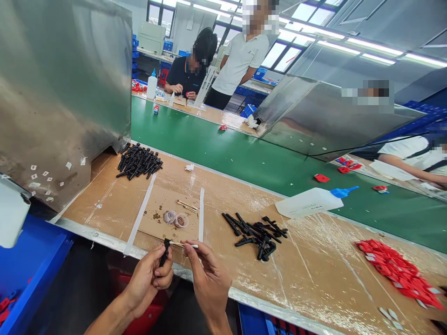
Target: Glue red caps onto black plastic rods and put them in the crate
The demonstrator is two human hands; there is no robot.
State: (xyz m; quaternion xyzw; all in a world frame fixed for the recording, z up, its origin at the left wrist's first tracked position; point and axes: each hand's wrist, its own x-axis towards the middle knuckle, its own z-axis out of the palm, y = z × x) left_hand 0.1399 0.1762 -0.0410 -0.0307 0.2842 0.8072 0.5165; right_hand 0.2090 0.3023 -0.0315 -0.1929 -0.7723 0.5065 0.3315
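My left hand (151, 274) is closed around a small black plastic part (165, 253), held upright at the bench's front edge. Between thumb and fingers of my right hand (209, 279) is a cotton swab (182, 244), its far tip touching the black part's top. Just beyond, two small round cups (180, 220) with brownish contents sit on a cardboard sheet (150, 228). More swabs (187, 206) lie behind them. One heap of black parts (139, 160) lies back left, and a looser group of black parts (258, 232) lies to the right.
A squeeze bottle (309, 203) with a blue nozzle lies on its side at the bench's back edge. Red parts (398, 270) are piled at right. A green conveyor belt (209, 144) runs behind, carrying scattered red pieces. Metal panels (63, 93) rise at left. Other people work across the belt.
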